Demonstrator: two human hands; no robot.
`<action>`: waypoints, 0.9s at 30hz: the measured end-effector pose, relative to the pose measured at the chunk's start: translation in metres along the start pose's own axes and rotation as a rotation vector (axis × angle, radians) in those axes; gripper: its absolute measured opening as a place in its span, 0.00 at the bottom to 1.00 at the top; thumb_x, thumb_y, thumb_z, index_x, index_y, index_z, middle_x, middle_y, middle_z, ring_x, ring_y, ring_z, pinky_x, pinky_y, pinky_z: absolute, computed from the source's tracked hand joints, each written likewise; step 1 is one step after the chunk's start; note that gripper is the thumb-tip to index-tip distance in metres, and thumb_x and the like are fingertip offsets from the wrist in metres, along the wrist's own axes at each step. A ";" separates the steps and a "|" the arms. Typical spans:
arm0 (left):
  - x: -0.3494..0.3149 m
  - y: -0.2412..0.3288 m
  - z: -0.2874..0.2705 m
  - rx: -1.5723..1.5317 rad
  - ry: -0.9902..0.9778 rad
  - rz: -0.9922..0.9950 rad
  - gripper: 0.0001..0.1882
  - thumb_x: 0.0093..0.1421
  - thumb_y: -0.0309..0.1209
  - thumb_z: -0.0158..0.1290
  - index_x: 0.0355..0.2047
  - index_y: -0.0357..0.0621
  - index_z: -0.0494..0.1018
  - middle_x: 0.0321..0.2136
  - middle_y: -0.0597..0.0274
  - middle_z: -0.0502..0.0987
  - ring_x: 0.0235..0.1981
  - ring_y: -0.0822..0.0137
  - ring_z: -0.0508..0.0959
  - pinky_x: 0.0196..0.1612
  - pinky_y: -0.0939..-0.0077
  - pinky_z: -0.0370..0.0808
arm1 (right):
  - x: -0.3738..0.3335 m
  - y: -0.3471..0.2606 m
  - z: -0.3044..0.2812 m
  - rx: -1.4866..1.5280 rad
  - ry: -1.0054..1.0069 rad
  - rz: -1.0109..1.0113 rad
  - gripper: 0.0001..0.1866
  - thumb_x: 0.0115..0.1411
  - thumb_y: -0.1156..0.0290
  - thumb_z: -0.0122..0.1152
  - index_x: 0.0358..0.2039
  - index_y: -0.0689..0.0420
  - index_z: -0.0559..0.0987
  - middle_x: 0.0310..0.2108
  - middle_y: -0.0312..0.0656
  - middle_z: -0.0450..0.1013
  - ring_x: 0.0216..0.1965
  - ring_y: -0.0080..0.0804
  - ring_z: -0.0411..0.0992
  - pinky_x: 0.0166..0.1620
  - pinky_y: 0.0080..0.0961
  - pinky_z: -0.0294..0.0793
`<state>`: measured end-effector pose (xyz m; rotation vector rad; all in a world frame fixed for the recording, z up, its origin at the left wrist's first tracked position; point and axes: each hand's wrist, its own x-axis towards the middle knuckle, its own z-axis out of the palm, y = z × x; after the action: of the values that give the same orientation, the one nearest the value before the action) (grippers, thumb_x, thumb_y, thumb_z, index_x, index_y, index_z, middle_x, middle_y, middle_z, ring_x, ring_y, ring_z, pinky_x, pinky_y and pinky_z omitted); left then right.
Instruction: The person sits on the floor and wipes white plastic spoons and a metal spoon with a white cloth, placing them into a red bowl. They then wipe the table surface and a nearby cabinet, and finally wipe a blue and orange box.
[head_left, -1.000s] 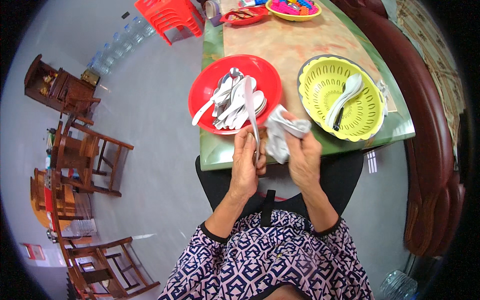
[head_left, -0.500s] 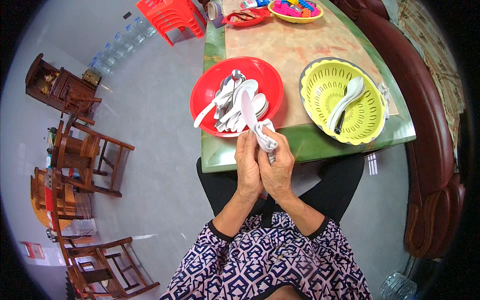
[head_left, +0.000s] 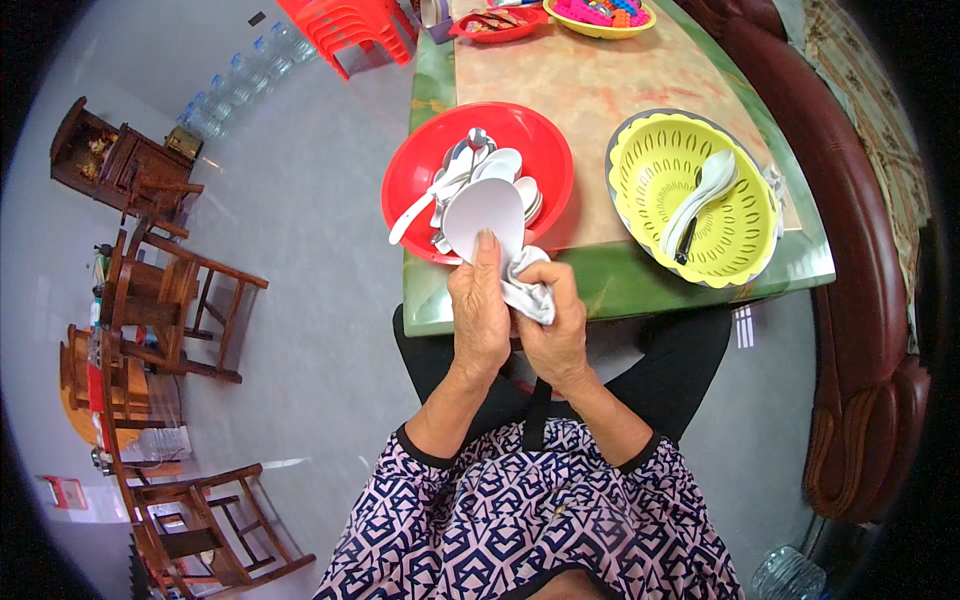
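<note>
My left hand [head_left: 480,318] is closed on a white rice paddle [head_left: 486,212], thumb pressed flat against its broad face. The wide end points away from me over the near rim of a red basin [head_left: 545,150]. In my right hand [head_left: 556,335] is a bunched white cloth [head_left: 530,290], pressed against the paddle's lower part; the handle is hidden by hands and cloth. Several white spoons [head_left: 506,160] and some metal spoons [head_left: 477,138] lie heaped in the basin. To the right, a yellow-green colander [head_left: 640,190] holds white spoons [head_left: 715,175] and a black-handled utensil [head_left: 684,243].
The green-edged table [head_left: 620,292] stands before my knees. At its far end are a red dish [head_left: 500,30] and a yellow bowl [head_left: 600,28] of colourful pieces. A brown leather sofa [head_left: 800,200] runs along the right; wooden chairs [head_left: 190,310] stand left.
The paddle has turned from edge-on to show its broad face. My left hand has shifted slightly left, its thumb now on that face. The cloth stays in my right hand.
</note>
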<state>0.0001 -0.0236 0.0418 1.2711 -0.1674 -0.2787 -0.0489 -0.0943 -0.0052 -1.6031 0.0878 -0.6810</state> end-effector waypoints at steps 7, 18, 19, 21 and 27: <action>0.008 0.003 -0.017 -0.026 -0.181 -0.061 0.25 0.66 0.45 0.38 0.39 0.33 0.72 0.34 0.57 0.76 0.33 0.71 0.77 0.38 0.76 0.74 | 0.019 -0.023 -0.017 0.397 -0.259 0.435 0.13 0.55 0.78 0.58 0.42 0.63 0.73 0.34 0.36 0.74 0.36 0.20 0.70 0.41 0.19 0.71; 0.020 -0.004 -0.022 -0.101 -0.104 -0.163 0.23 0.66 0.45 0.40 0.40 0.34 0.72 0.31 0.58 0.77 0.31 0.71 0.75 0.35 0.78 0.72 | -0.012 -0.016 -0.014 0.246 -0.257 0.526 0.12 0.56 0.73 0.57 0.40 0.64 0.75 0.30 0.34 0.73 0.31 0.17 0.68 0.36 0.18 0.69; 0.021 -0.006 -0.022 -0.106 -0.103 -0.156 0.23 0.66 0.45 0.40 0.39 0.34 0.72 0.30 0.58 0.77 0.31 0.71 0.75 0.34 0.78 0.72 | -0.016 -0.014 -0.015 0.241 -0.269 0.524 0.12 0.56 0.73 0.57 0.40 0.64 0.75 0.30 0.34 0.73 0.31 0.17 0.68 0.36 0.18 0.69; 0.023 0.001 -0.024 -0.086 -0.078 -0.184 0.24 0.66 0.46 0.38 0.38 0.36 0.73 0.30 0.59 0.77 0.30 0.71 0.75 0.32 0.78 0.72 | -0.023 -0.011 -0.016 0.232 -0.294 0.518 0.12 0.56 0.73 0.57 0.40 0.64 0.75 0.30 0.34 0.73 0.32 0.17 0.69 0.37 0.18 0.69; 0.027 0.012 -0.028 -0.160 -0.013 -0.209 0.26 0.66 0.49 0.36 0.42 0.37 0.71 0.27 0.60 0.76 0.28 0.71 0.75 0.31 0.77 0.72 | -0.041 -0.012 -0.016 0.234 -0.278 0.388 0.13 0.55 0.77 0.57 0.42 0.65 0.73 0.30 0.37 0.75 0.32 0.18 0.71 0.37 0.18 0.71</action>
<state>0.0347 -0.0026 0.0446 1.1290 -0.0220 -0.4714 -0.0934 -0.0886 -0.0095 -1.3872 0.1070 -0.1582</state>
